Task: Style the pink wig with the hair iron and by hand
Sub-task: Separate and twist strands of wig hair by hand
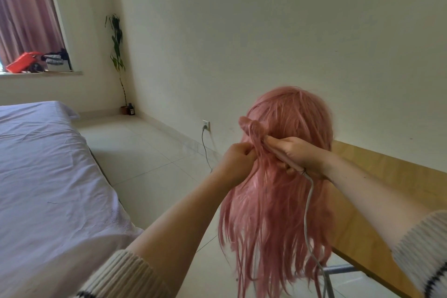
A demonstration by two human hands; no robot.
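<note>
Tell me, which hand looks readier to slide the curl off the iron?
Probably the left hand: it pinches the strand of the pink wig beside the wrapped curl. The right hand is busy gripping the hair iron.

- The slim pink hair iron (285,153) is mostly hidden under the right hand (298,155) and wrapped strands.
- The long pink synthetic wig (278,201) covers its stand completely.
- The left hand (238,161) fingertips disappear in the hair.
- The thin white cord (308,213) leaves at the bottom edge.
</note>
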